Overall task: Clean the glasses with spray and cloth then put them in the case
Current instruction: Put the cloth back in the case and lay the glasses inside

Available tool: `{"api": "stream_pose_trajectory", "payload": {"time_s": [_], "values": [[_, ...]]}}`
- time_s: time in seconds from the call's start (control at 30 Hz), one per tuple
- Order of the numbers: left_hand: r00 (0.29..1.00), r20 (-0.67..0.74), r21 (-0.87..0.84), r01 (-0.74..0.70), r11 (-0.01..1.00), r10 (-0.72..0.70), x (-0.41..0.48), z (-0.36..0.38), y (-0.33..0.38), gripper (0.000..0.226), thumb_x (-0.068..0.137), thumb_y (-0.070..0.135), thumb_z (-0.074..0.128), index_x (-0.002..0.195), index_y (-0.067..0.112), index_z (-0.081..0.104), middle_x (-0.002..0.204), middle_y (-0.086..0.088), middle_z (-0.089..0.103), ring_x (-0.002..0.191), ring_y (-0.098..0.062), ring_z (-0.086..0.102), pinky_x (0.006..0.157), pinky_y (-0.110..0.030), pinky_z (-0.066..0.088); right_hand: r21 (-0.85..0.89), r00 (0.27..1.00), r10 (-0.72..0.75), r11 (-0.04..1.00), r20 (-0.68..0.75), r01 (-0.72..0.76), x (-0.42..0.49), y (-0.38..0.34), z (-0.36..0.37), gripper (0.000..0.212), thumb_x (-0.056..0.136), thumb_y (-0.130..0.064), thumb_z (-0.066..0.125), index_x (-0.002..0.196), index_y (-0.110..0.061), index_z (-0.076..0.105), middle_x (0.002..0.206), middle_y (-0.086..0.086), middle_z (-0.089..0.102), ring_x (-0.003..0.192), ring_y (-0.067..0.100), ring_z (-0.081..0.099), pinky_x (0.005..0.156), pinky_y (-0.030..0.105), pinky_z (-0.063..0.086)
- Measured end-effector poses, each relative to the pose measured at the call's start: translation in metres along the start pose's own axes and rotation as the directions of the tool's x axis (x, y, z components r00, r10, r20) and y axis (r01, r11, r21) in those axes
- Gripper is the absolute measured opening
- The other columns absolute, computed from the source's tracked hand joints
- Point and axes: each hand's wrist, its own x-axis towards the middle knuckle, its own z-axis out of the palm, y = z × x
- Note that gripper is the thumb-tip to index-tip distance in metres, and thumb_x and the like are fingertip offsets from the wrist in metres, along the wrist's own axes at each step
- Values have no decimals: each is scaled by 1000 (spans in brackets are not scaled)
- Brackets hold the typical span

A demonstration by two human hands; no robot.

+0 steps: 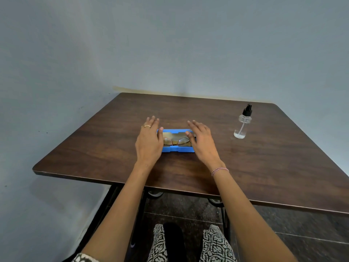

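Observation:
A blue glasses case [177, 149] lies open in the middle of the dark wooden table [264, 167]. Thin-rimmed round glasses [175, 141] rest inside it on a tan lining. My left hand [149, 140] is at the case's left end with straight fingers, thumb by the case's far left corner. At the right end, my right hand [203, 142] hovers over or touches the case with fingers spread; its thumb lies over the right lens area. A clear spray bottle [243, 123] with a black nozzle stands far right. No cloth is visible.
The table sits against a grey-blue wall on its far side and near a wall on its left. Bare wood surrounds the case on all sides. My patterned-trousered knees and the table's black legs show below the near edge.

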Motion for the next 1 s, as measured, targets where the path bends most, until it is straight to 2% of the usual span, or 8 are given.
{"api": "stream_pose_trajectory", "payload": {"time_s": [0.13, 0.33, 0.57, 0.7, 0.8, 0.87, 0.93, 1.0], "values": [[998, 68, 23, -2, 1000, 0, -7, 5, -7, 39, 101, 25, 34, 132, 10, 52, 142, -5, 48, 139, -16, 32, 116, -35, 16, 54, 997, 28, 998, 78, -32, -1, 6, 2, 43, 101, -33, 35, 141, -18, 41, 148, 3, 38, 136, 20, 31, 111, 31, 24], [1000, 23, -27, -3, 1000, 4, -14, 4, -14, 34, 98, 23, 42, 125, 11, 59, 132, -4, 58, 132, -15, 44, 115, -35, 26, 144, 999, 42, 989, 2, -42, 0, 10, -1, 32, 98, -25, 46, 123, -13, 62, 126, 2, 60, 120, 18, 49, 103, 29, 39], [996, -46, -54, 76, 996, -78, -15, 2, -13, 24, 93, 25, 54, 111, 17, 67, 118, 2, 64, 116, -12, 51, 90, -25, 41, 364, 985, 172, 916, 26, -170, -2, 15, 0, 17, 85, -18, 68, 102, -19, 69, 111, 2, 66, 108, 16, 58, 93, 30, 49], [986, -12, -96, 164, 982, -166, -11, 3, -18, 16, 85, 23, 67, 100, 21, 69, 129, -2, 54, 125, -17, 43, 92, -28, 39, 449, 955, 269, 843, 127, -297, 0, 15, -3, 45, 81, -17, 72, 123, -13, 58, 126, 7, 60, 116, 18, 56, 98, 33, 48], [971, 70, -156, 235, 959, -227, -7, 7, -26, 34, 82, 23, 70, 115, 15, 63, 135, -11, 50, 129, -24, 41, 102, -32, 35, 421, 926, 316, 826, 206, -375, 2, 19, -4, 65, 80, -21, 73, 138, -7, 45, 135, 8, 54, 121, 20, 53, 102, 31, 43], [956, 134, -117, 276, 954, -260, -6, 10, -30, 45, 85, 29, 67, 123, 8, 57, 129, -15, 54, 127, -29, 41, 101, -33, 33, 349, 918, 316, 855, 238, -384, 3, 25, 0, 65, 80, -30, 73, 135, -7, 48, 131, 10, 57, 115, 19, 57, 99, 30, 45], [937, 192, -79, 310, 947, -290, -7, 12, -33, 42, 88, 34, 62, 120, 7, 60, 123, -16, 58, 126, -30, 39, 99, -32, 30, 299, 920, 302, 879, 251, -371, 2, 31, 2, 58, 80, -38, 71, 129, -11, 56, 122, 10, 60, 108, 18, 59, 92, 26, 46], [925, 202, -101, 346, 933, -321, -7, 13, -33, 44, 88, 37, 61, 121, 9, 60, 122, -14, 58, 125, -30, 39, 100, -32, 31, 352, 919, 303, 856, 251, -378, 0, 33, 2, 57, 80, -37, 72, 127, -10, 55, 122, 7, 60, 107, 17, 59, 89, 23, 46]]}}
